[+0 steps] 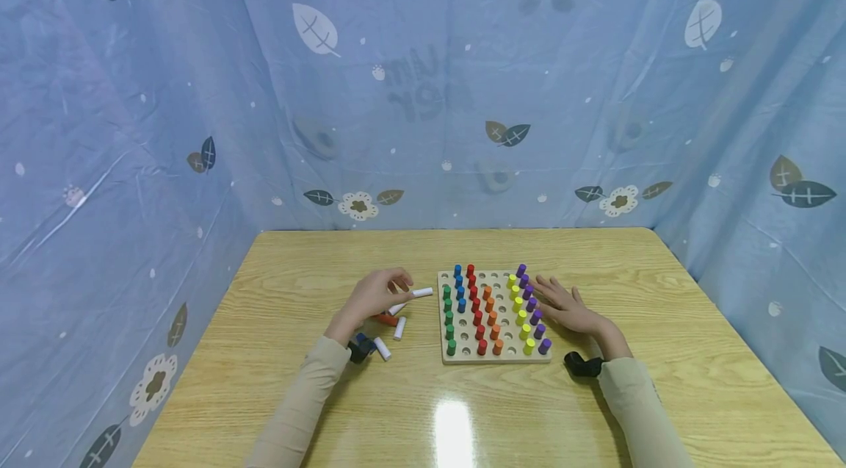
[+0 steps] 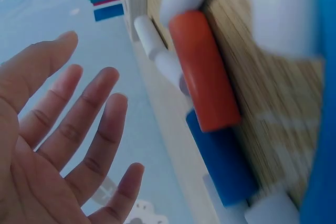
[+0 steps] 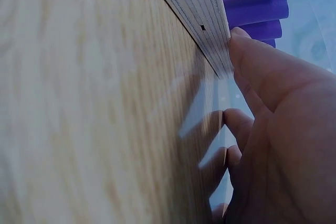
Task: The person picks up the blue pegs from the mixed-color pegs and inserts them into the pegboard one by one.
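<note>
My left hand (image 1: 375,293) hovers over loose pegs left of the pegboard, fingers loosely bent and holding nothing. Below and around it lie several white pegs (image 1: 399,328), a red-orange peg (image 2: 205,72) and a blue peg (image 2: 223,158). The wooden pegboard (image 1: 477,359) carries upright green (image 1: 449,318), blue (image 1: 460,293), red (image 1: 477,317), orange (image 1: 492,317), yellow (image 1: 522,317) and purple (image 1: 536,317) pegs in rows, with bare holes between some. Fingers spread, my right hand (image 1: 567,308) is at the board's right edge; in the right wrist view a fingertip touches its side near the purple pegs.
The light wood table (image 1: 330,409) extends around the board. Blue patterned curtains (image 1: 423,159) stand along its back and sides. Black wrist devices (image 1: 583,364) sit at both wrists, the left one close to loose pegs.
</note>
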`<state>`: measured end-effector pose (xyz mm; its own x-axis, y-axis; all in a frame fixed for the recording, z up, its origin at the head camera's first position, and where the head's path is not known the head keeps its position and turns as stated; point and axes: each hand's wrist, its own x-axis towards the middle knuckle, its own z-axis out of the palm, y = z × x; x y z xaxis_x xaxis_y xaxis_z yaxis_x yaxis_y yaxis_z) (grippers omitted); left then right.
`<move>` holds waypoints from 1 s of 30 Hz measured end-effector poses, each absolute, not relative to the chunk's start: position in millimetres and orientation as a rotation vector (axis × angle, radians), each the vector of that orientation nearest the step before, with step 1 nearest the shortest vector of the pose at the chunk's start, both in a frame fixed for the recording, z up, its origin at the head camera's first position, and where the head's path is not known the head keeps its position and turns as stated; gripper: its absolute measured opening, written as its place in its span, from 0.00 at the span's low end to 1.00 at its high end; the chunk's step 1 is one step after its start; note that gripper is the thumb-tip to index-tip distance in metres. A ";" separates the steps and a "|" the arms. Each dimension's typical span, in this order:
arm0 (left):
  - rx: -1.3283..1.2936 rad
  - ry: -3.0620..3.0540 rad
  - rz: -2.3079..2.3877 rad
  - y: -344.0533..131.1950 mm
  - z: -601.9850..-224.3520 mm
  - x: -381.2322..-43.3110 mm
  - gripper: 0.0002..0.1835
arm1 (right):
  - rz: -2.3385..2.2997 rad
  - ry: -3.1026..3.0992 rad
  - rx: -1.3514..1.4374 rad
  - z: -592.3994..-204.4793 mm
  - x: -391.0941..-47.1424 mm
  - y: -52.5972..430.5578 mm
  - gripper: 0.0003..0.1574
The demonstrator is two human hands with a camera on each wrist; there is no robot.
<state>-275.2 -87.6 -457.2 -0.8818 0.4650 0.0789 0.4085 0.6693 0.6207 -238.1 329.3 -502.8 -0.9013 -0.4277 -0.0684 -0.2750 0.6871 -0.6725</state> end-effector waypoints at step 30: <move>0.697 2.873 0.811 -133.6 -464.1 -272.0 0.09 | -1.014 2.696 -0.609 -505.0 -238.1 331.8 0.34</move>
